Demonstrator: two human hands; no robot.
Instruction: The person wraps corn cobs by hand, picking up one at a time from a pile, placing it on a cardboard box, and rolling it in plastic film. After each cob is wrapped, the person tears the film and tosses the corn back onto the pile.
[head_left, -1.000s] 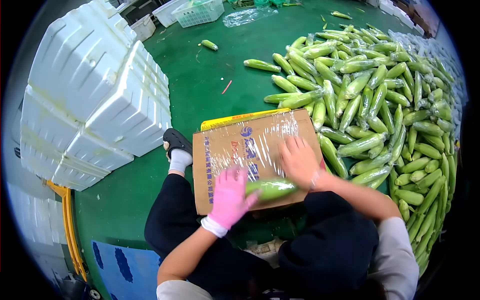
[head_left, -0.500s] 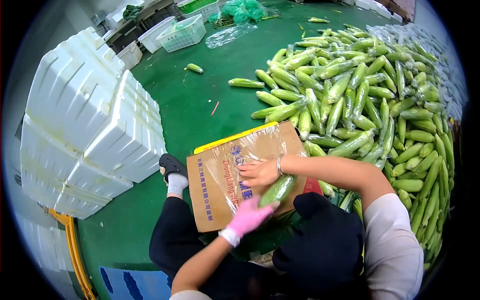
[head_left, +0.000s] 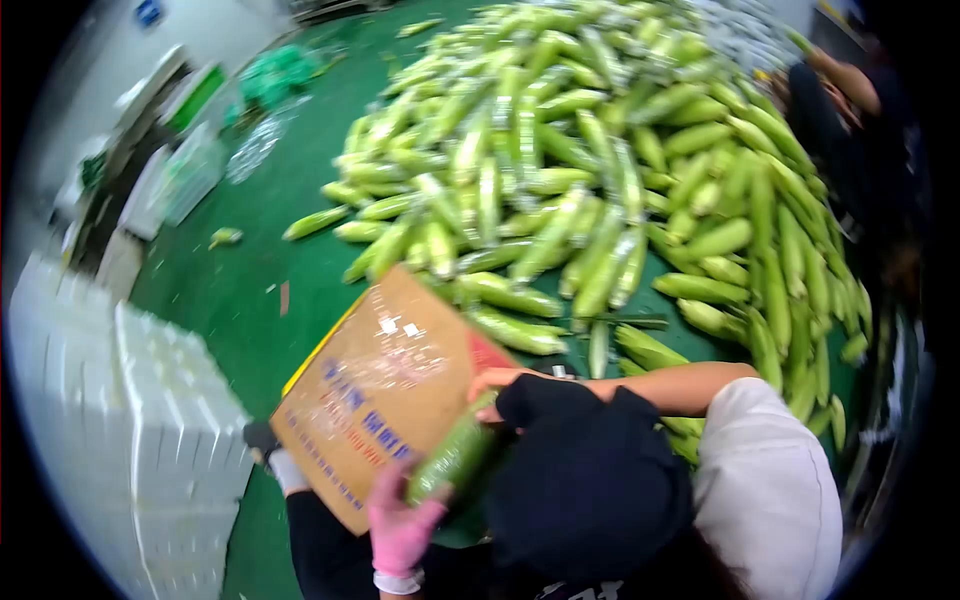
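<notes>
An ear of corn [head_left: 452, 455] in green husk and shiny clear film is held low over the near edge of a cardboard box [head_left: 385, 375]. My left hand [head_left: 398, 515], in a pink glove, grips the corn's lower end. At its upper end is my bare right hand [head_left: 493, 388], fingers around the tip and partly hidden by a dark cap [head_left: 595, 470]. Clear film lies over the box top, which has blue and red print.
A large pile of corn [head_left: 540, 170], much of it film-wrapped, spreads beyond the box. White foam boxes [head_left: 150, 430] are stacked at left, with plastic crates [head_left: 190, 170] farther back. Another person's arm [head_left: 845, 82] shows at upper right.
The view has swung right, bringing the other person into sight. My right hand has left the box top and moved to the corn's upper end. My left hand keeps its hold.
</notes>
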